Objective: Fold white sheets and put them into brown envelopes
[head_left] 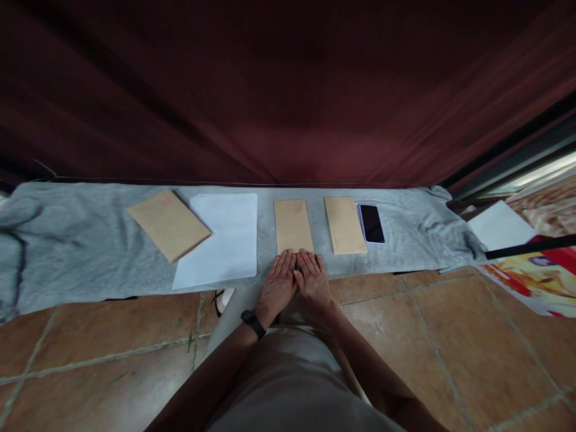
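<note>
- Brown kraft envelope (292, 225) flat near the middle of the grey cloth (90, 252), near end covered by fingers; apparently the one in hand and not yet finished with.
- Left hand (279, 279) and right hand (314, 281) side by side, palms down, fingers straight and resting on that near end; clamped on nothing.
- Second kraft envelope (345, 225) lying apart to the right, just beside a dark-screened smartphone (371, 224); perhaps already dealt with, though impossible to confirm from outside.
- Over to the left, a slanted stack of kraft envelopes (168, 225) overlapping the edge of the white paper sheets (225, 240); probably left to handle, judging by position alone.
- Cannot tell whether any paper sits inside the envelopes, nor whether the covered end is sealed.
</note>
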### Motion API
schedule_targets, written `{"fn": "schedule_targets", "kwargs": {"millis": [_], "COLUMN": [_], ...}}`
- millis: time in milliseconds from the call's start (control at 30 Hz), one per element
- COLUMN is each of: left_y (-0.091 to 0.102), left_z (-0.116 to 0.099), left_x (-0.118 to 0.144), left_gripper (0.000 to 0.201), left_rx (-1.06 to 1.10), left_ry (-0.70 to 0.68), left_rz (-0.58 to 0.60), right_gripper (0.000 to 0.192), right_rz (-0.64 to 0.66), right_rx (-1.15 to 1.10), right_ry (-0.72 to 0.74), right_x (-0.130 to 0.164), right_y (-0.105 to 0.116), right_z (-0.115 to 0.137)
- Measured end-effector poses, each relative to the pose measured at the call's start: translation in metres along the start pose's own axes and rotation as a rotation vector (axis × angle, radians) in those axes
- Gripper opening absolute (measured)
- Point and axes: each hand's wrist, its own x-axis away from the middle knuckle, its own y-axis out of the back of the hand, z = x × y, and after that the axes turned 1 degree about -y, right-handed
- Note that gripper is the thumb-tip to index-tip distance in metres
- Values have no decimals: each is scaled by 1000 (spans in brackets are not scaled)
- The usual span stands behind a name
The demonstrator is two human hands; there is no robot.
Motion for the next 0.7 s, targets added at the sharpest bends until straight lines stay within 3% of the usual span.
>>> {"fn": "schedule_targets", "kwargs": {"millis": [533,700], "left_y": [12,14], "left_z": [6,9], "left_x": [15,13], "left_gripper": [66,54], "left_rx": [-27,34], "left_ry": [107,175], "left_rz": [-23,-61], "right_gripper": [52,53], "right_rz": [-45,-55], "right_rx": [110,100], "right_ry": [-61,-66], "right_x": [13,14], "right_y": [1,3], "right_z": [-25,-25]}}
